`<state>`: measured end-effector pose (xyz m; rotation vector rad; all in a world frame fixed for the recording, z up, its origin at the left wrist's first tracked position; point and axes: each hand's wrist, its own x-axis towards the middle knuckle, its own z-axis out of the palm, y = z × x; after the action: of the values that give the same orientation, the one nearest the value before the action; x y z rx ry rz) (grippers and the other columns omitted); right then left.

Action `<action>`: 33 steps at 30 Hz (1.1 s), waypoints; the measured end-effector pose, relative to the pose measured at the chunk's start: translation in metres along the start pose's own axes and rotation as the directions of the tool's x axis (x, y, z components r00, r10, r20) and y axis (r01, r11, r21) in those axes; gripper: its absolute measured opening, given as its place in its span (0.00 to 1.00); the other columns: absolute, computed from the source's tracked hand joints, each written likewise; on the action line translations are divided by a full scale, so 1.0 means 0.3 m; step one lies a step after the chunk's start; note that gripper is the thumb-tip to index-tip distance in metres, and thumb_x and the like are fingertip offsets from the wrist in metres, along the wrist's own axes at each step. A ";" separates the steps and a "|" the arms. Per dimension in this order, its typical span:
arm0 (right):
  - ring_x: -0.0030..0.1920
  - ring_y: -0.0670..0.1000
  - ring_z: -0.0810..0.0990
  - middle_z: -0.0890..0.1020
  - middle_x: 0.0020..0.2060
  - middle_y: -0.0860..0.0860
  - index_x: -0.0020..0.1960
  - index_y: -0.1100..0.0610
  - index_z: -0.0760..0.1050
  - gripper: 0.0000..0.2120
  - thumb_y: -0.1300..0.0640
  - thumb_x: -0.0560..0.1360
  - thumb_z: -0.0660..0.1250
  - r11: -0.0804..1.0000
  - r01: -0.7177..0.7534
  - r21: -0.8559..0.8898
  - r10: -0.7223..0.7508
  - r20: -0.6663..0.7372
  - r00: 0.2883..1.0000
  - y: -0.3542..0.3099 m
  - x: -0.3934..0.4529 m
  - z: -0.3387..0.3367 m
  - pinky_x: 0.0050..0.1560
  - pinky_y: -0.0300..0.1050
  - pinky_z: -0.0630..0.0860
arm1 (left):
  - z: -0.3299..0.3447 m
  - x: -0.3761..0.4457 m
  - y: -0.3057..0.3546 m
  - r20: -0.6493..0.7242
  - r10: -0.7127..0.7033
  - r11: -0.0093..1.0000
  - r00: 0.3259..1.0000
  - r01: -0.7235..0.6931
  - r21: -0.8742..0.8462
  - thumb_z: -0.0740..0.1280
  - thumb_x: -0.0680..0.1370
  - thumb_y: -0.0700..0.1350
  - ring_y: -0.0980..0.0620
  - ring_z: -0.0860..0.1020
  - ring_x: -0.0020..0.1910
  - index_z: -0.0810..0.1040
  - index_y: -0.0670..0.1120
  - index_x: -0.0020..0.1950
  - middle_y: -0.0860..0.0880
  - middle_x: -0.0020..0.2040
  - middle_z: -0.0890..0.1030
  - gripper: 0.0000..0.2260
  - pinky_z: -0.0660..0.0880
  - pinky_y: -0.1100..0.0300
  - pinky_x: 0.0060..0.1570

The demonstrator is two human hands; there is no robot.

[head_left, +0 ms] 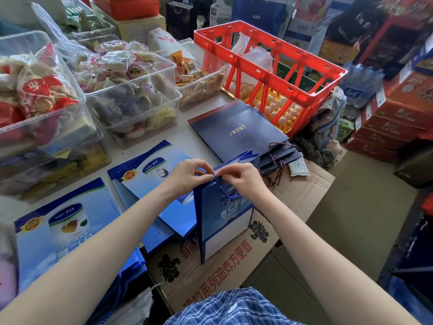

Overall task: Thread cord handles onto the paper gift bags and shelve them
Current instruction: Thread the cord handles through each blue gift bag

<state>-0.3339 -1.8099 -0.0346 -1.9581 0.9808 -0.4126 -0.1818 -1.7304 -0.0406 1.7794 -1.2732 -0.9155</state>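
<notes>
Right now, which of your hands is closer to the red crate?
Right. The right hand pinches the blue cord at the bag's rim, on the side toward the red crate; the left hand grips just beyond it, farther away.

Bare cardboard (311, 198) right of the upright bag (225, 221) lies open; flat bags (77, 221) crowd its left.

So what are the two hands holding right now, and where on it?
Both hands pinch the blue cord at the top edge of the upright blue gift bag: left hand on one side of the knot, right hand on the other.
</notes>
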 end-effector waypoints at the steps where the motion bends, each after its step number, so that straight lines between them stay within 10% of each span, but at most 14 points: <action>1: 0.46 0.51 0.81 0.83 0.42 0.52 0.47 0.58 0.83 0.09 0.67 0.75 0.65 0.999 -0.013 0.034 0.014 -0.004 1.000 -0.001 -0.002 0.002 0.53 0.43 0.78 | 0.004 0.002 0.002 -0.024 0.004 1.000 1.000 -0.003 0.024 0.70 0.73 0.38 0.52 0.82 0.42 0.77 0.50 0.38 0.47 0.40 0.82 0.08 0.75 0.58 0.48; 19: 0.42 0.48 0.79 0.81 0.41 0.50 0.45 0.58 0.80 0.02 0.62 0.74 0.69 0.994 -0.106 0.006 0.105 -0.202 0.974 0.051 -0.019 0.002 0.46 0.38 0.75 | 0.024 0.008 -0.014 -0.157 0.019 0.994 0.987 -0.002 0.107 0.70 0.73 0.38 0.51 0.79 0.44 0.80 0.39 0.41 0.46 0.47 0.81 0.03 0.73 0.68 0.46; 33: 0.41 0.50 0.76 0.82 0.44 0.56 0.43 0.60 0.78 0.11 0.53 0.76 0.66 0.974 -0.227 -0.022 0.226 -0.046 0.973 0.032 -0.038 0.114 0.35 0.38 0.68 | 0.017 0.006 -0.053 -0.182 0.007 0.993 0.983 0.015 0.119 0.71 0.73 0.39 0.51 0.78 0.43 0.82 0.38 0.43 0.44 0.47 0.81 0.04 0.74 0.65 0.46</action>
<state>-0.3248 -1.7847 -0.0606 -1.8414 1.2287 -0.3147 -0.1792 -1.7296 -0.0571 1.9120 -1.2286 -0.6728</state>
